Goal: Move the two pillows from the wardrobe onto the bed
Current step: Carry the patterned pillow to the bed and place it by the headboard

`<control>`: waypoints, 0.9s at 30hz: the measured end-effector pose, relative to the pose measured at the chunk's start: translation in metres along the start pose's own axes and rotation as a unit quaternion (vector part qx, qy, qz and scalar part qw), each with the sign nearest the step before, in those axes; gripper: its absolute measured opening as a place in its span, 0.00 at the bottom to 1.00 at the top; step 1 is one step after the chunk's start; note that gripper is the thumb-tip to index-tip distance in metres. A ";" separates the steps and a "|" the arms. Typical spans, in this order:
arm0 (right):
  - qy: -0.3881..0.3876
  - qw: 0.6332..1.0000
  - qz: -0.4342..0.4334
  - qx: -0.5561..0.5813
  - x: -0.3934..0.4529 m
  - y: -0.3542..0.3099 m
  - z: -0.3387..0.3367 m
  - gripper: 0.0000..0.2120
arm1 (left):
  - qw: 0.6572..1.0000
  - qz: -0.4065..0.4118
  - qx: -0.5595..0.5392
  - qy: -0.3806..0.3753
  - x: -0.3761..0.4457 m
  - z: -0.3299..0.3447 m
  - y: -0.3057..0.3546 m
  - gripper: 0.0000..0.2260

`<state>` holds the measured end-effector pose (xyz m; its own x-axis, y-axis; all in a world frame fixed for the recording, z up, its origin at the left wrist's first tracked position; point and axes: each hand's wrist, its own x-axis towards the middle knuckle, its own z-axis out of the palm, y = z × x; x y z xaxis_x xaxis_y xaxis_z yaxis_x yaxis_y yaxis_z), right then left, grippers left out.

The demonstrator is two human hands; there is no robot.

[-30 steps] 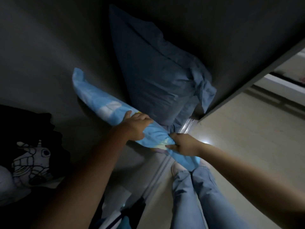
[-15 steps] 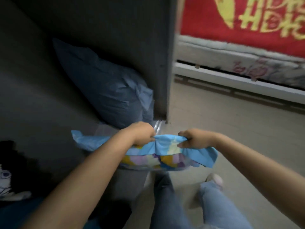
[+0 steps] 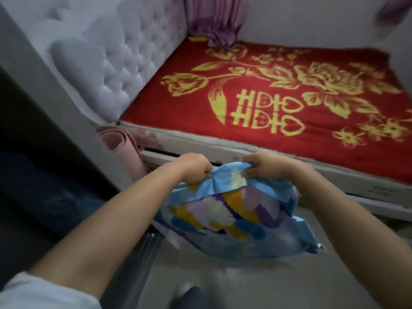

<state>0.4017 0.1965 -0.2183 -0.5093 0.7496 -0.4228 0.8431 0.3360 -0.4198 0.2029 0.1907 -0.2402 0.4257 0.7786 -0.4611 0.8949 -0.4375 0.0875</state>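
Note:
A light-blue pillow (image 3: 231,219) with yellow, purple and white patches hangs over the floor in front of the bed. My left hand (image 3: 193,167) and my right hand (image 3: 263,165) both grip its upper edge, a short gap apart. The bed (image 3: 278,103) lies just beyond, covered by a red blanket with gold flowers. A dark blue pillow (image 3: 55,197) shows dimly in the wardrobe (image 3: 29,121) at the left, blurred.
A tufted pale headboard (image 3: 116,52) stands at the bed's left end. A pink rolled mat (image 3: 127,148) leans between the wardrobe side and the bed. Purple curtains (image 3: 216,16) hang at the far side. Grey floor (image 3: 245,286) lies below.
Both hands have pulled the light-blue pillow out of the wardrobe and swung it right toward the bed. The view has turned from the dark wardrobe to the bed.

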 end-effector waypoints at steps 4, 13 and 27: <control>0.085 0.996 0.009 -0.008 0.026 0.040 -0.066 0.14 | 0.996 -0.011 -0.015 0.086 0.064 -0.059 -0.009 0.12; 0.257 0.966 0.008 -0.025 0.159 0.071 -0.247 0.21 | 0.951 -0.022 -0.026 0.308 0.202 -0.228 -0.112 0.13; 0.578 0.809 -0.099 0.032 0.403 0.059 -0.498 0.10 | 0.855 -0.131 -0.002 0.502 0.350 -0.474 -0.283 0.10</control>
<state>0.3321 0.8028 -0.0136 -0.1005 0.7298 0.6763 0.7351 0.5125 -0.4438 0.1622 0.8006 -0.0076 0.1096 0.8436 0.5257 0.9766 -0.1899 0.1010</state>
